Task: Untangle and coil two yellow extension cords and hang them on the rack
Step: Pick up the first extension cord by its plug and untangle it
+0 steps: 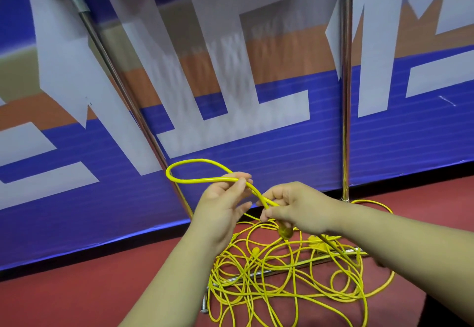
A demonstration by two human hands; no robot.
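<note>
One head-worn camera is angled forward and down, held close over the left hand (223,203) and right hand (295,208), with the banner wall (256,147) at 12 o'clock.

The left hand (225,198) pinches a yellow cord (220,179) that curls into a loop to the left. The right hand (295,208) pinches the same cord where its strands cross, and a yellow plug (286,233) hangs just below. Beneath both hands, a tangle (282,280) of yellow cord lies on the red floor (77,288) over the base of the chrome rack (346,95). A blue, white and orange banner (256,134) stands on the far side.
</note>
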